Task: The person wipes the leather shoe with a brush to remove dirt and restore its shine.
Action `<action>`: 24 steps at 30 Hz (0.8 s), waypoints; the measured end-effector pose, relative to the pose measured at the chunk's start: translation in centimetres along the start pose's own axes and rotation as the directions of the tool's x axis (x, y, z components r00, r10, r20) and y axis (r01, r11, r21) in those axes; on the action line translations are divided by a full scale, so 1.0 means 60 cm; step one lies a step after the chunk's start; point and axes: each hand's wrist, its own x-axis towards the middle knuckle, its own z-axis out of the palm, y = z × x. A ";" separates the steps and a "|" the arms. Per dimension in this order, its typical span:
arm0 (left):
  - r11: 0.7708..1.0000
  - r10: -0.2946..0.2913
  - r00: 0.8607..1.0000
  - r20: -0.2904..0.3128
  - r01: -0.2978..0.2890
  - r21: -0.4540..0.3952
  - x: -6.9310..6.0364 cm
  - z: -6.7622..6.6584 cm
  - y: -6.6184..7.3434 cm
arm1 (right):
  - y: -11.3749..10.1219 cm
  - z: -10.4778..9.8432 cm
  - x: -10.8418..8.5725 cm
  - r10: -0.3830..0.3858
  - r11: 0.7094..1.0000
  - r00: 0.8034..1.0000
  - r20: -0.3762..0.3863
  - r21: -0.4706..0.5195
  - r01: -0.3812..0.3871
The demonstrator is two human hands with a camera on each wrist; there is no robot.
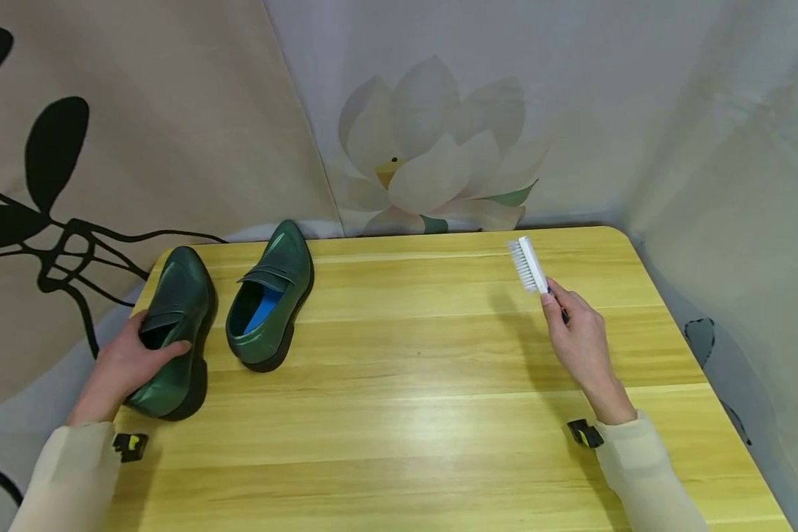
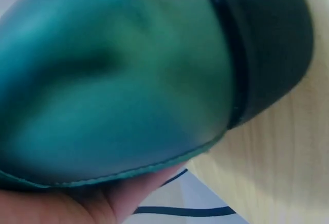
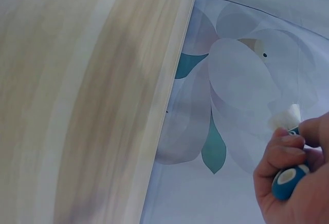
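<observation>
At the table's left edge, my left hand grips a dark green loafer by its opening, thumb on the side facing the other shoe. In the left wrist view the loafer's green upper and black heel fill most of the picture. A second green loafer, with a blue insole, stands to the right, toe pointing away. Over the right part of the table my right hand holds a white-bristled brush by its handle. The right wrist view shows fingers curled round the blue handle end.
The wooden table has a rounded far right corner. Behind it hangs a pale cloth printed with a large flower and dark leaves. A small black and yellow device sits at the left wrist, a similar device at the right.
</observation>
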 end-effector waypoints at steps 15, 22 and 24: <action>0.960 -0.062 0.941 -0.332 -0.034 -0.276 -0.043 -0.037 0.066 | 0.001 0.004 -0.004 -0.018 1.000 1.000 -0.005 0.012 0.018; 0.924 -0.104 0.892 -0.439 -0.077 -0.376 -0.063 -0.039 0.111 | -0.006 -0.002 -0.004 -0.016 1.000 1.000 -0.013 0.019 0.016; 0.913 -0.096 0.873 -0.477 -0.114 -0.391 -0.068 -0.041 0.124 | -0.007 -0.004 -0.004 -0.016 1.000 1.000 -0.016 0.020 0.017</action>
